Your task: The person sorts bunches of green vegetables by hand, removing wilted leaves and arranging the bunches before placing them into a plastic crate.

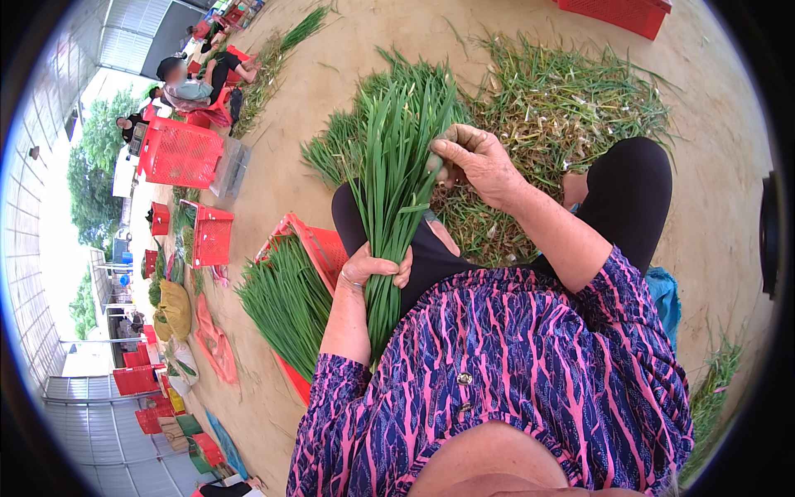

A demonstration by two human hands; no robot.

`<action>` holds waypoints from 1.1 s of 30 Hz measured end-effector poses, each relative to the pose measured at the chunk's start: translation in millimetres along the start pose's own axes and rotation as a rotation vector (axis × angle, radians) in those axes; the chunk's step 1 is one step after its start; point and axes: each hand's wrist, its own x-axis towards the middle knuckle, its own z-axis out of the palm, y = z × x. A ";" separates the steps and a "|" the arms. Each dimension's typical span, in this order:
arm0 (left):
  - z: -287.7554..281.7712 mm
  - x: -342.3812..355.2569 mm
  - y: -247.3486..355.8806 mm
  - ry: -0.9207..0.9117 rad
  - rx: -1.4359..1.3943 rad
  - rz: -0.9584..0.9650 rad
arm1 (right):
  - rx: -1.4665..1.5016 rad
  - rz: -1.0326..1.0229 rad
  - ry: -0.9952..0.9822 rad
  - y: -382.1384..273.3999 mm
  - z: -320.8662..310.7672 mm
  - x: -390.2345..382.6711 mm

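My left hand (374, 269) is wrapped round the lower part of a thick bunch of garlic chives (397, 166), whose long flat green leaves fan out away from me over my thigh. At the right edge of the bunch, my right hand (474, 159) has its thumb and fingers pinched together; what is between them, if anything, is too small to make out. Beside my left forearm, a red plastic crate (319, 248) holds many more chives (286, 294), lying lengthwise. Another heap of green chives (335, 149) lies on the ground beyond the held bunch.
Between and beyond my knees spreads a pile of trimmed leaves and yellowed scraps (571, 108). A red crate (617, 12) stands at the far right. To the left are stacked red crates (178, 153), a yellow sack (172, 311) and a seated person (195, 87).
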 end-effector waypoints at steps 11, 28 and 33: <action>5.2 -0.1 0.9 0.045 0.002 0.006 | -0.418 -0.355 0.072 -25.1 -2.7 2.6; 20.1 2.4 3.7 0.125 0.065 0.014 | -1.048 -0.170 -0.236 -1.9 12.3 -14.3; 16.3 2.5 2.5 0.098 0.060 0.012 | -0.808 -0.086 -0.174 13.3 1.3 -8.7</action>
